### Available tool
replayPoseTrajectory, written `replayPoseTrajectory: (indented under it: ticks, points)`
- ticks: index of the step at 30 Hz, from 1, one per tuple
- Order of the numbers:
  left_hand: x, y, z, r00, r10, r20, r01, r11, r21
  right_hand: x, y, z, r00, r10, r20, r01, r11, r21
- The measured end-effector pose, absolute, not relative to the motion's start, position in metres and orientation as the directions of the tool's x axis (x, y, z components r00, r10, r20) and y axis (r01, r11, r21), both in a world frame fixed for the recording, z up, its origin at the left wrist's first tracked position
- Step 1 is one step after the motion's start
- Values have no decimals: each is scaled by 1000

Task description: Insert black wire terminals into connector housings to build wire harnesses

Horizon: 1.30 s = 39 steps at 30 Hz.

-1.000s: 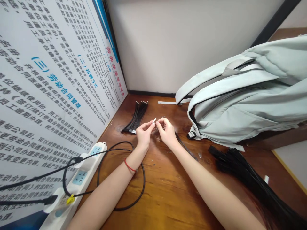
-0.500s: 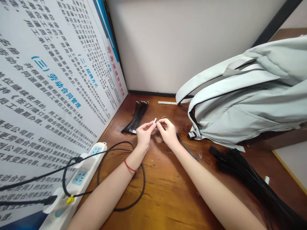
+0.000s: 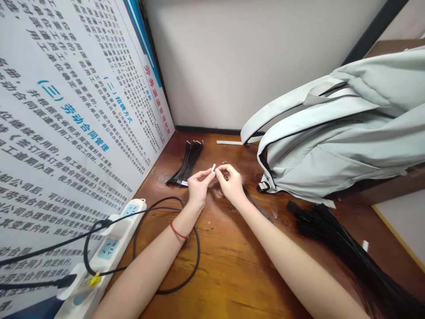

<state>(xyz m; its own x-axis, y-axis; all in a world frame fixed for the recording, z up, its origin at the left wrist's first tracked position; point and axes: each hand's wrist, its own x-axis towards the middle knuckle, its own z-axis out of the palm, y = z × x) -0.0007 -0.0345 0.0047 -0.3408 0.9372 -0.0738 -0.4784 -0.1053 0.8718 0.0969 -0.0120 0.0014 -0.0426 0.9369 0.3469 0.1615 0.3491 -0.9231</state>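
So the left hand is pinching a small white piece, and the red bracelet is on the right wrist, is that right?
Not quite: the red bracelet is on the left wrist, as the head view shows. The left hand is indeed pinching a small white piece.

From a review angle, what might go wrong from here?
The small white piece might slip, being pinched only at the fingertips of the left hand.
The left forearm crosses the loop of the black cable, so a shift could drag it.
Thin dark wires lie close by the right wrist and might snag.
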Motion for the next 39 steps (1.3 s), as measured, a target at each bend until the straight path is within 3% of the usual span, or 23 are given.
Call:
replayPoseTrajectory:
  ticks: [26,39]
  points:
    - [0,-35,5,-335,938,-88,-491,-94,866,95,-16,4,-4,936,351,128,348,-929]
    - [-1,-33,3,-340,935,-101,-502,-90,860,97,-12,3,-85,963,254,-43,251,-967]
